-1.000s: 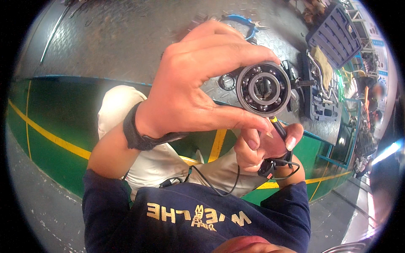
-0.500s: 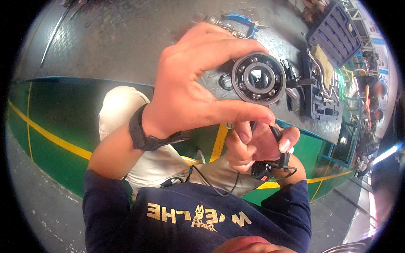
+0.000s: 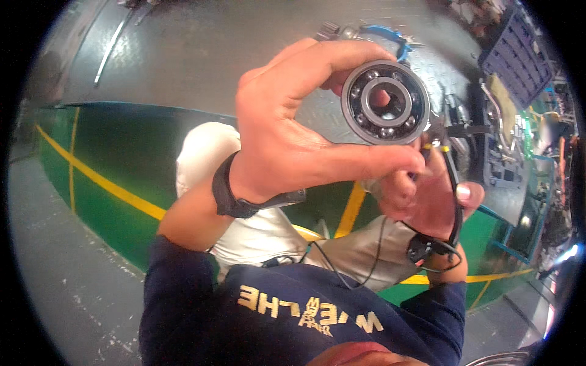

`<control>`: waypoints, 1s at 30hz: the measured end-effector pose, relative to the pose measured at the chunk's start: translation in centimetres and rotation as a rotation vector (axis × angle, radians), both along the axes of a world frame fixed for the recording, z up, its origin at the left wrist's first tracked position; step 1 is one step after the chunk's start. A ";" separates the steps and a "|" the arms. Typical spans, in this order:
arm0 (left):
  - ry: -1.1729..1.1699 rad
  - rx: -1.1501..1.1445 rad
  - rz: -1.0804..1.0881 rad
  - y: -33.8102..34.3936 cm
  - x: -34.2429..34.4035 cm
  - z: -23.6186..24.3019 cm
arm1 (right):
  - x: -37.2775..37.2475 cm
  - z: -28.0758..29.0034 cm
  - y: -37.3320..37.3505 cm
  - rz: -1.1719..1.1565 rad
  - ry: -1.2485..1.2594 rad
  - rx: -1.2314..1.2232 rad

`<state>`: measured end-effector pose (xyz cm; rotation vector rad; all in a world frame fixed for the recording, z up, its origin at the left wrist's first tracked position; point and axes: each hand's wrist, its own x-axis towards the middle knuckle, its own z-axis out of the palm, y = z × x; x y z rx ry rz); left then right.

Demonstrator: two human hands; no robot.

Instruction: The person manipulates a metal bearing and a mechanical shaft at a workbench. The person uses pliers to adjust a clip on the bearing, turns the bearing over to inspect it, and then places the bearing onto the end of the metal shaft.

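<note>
My left hand (image 3: 287, 140), with a black band at the wrist, pinches a steel ball bearing (image 3: 390, 131) by its rim between thumb and fingers. The bearing faces me, its ring of balls and centre hole showing. Just below and behind it, my right hand (image 3: 427, 198) is closed around a thin dark tool with a yellow band (image 3: 444, 160), whose tip points up toward the bearing's lower right edge. A black cord loops around the right wrist. My knees in light trousers lie below both hands.
A grey metal-plate surface (image 3: 244, 55) lies beyond my hands. A blue-handled tool (image 3: 386, 32) rests on it, and a blue crate (image 3: 519, 55) and dark metal parts (image 3: 500, 165) are at the right. The green floor (image 3: 110, 152) has yellow lines.
My left hand has lifted the bearing higher in view. My right hand has followed it up, staying just beneath it.
</note>
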<state>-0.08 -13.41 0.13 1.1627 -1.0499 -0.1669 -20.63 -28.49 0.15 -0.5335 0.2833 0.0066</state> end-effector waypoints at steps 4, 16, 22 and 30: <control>-0.432 0.251 0.134 1.1 0.8 0.8 | -0.2 -1.3 -0.6 -0.308 0.190 -1.007; -0.602 0.597 0.092 3.2 0.9 0.3 | -0.4 -0.9 -2.7 -0.057 -0.204 -1.741; -0.717 0.546 0.037 2.7 0.5 0.4 | -0.3 -1.8 -2.0 -0.037 -0.334 -1.781; -0.695 0.545 0.008 2.4 0.4 0.5 | -0.2 -1.9 -1.8 -0.054 -0.344 -1.784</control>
